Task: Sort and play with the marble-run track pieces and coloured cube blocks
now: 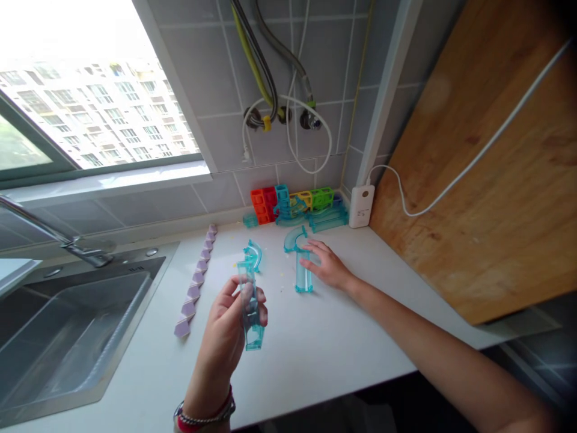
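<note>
Upright in my left hand [234, 313] is a straight translucent teal track piece [253, 337], gripped between thumb and fingers above the counter. A curved teal track piece [256, 255] lies just beyond it on the counter. My right hand [331, 264] has its fingers apart at the right edge of another straight teal track piece [303, 279]; I cannot tell whether the fingertips touch it. At the far end of that straight piece is a second curved track piece [294, 239], which appears to meet it.
Against the tiled wall stand colored block pieces [265, 204] and more teal track pieces [329, 219]. A white device [361, 206] with a cable is at the back right corner, beside a wooden board [473, 180]. Leftward lie a purple zigzag strip [196, 282] and a sink [130, 319].
</note>
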A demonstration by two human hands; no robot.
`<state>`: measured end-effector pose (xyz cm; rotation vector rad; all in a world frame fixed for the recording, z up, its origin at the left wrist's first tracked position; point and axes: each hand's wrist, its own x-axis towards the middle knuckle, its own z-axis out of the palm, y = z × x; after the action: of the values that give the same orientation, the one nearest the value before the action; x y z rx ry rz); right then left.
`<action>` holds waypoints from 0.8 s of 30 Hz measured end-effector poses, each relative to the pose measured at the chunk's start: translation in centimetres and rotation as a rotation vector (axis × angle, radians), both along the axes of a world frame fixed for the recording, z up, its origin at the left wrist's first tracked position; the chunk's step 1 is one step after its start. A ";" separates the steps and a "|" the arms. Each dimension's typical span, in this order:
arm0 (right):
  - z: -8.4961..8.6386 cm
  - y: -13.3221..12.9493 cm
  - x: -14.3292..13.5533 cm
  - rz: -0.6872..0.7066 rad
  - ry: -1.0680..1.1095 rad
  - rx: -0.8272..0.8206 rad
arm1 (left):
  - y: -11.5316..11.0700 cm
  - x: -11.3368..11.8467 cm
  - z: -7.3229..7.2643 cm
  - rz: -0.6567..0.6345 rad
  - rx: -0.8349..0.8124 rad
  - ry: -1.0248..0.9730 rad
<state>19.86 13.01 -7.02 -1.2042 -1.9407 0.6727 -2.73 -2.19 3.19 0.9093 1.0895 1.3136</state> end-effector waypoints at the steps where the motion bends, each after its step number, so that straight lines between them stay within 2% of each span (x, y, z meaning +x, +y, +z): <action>1: 0.0 -0.1 0.0 0.006 -0.014 -0.008 | 0.1 0.1 0.0 0.017 -0.015 -0.153; 5: -0.1 -0.3 0.0 0.021 -0.047 0.004 | 0.4 0.3 -0.2 0.005 -0.068 -0.551; 11: -0.6 -0.2 -0.1 0.017 -0.051 0.028 | 0.6 0.1 -1.1 -0.109 -0.077 -0.817; 17: -0.3 -0.3 -0.2 0.016 0.012 0.055 | 0.3 0.0 -1.3 -0.188 0.124 -0.757; 21: 0.8 -0.5 -0.1 -0.014 0.141 0.101 | 0.4 0.2 -1.3 -0.141 0.132 -0.631; 24: 1.6 -0.8 -0.1 -0.044 0.210 0.149 | 0.6 0.4 -1.4 -0.121 0.104 -0.613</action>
<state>19.77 12.19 -5.44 -1.0385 -1.7525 0.5953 -2.37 -1.63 1.81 0.5711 0.4869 1.4250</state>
